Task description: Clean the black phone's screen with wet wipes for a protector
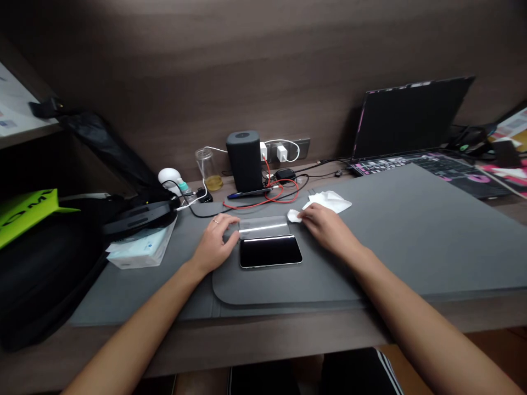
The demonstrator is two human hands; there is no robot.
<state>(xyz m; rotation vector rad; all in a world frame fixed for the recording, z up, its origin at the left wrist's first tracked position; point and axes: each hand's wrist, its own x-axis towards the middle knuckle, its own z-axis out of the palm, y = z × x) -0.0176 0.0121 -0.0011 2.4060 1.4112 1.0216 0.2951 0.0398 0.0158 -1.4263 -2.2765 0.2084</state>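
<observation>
A phone [270, 252] with a dark screen lies flat on the grey desk mat. Just behind it is a clear screen protector [263, 226], also flat. My left hand [216, 241] rests at the protector's left edge, thumb and fingers apart, with the fingertips at or against that edge. Between the fingertips of my right hand [325, 225] is a small crumpled white wipe [293, 215], close to the protector's right end. A flat white packet or sheet [332, 201] lies behind my right hand, partly covered by it.
The grey mat [411, 236] spans the desk. A tissue pack [142, 249] and black bag [45, 274] are at left. Behind stand a glass jar [209, 170], a black speaker [245, 162], a pen [250, 193] and tangled cables [284, 192]. An open laptop [411, 123] stands at right.
</observation>
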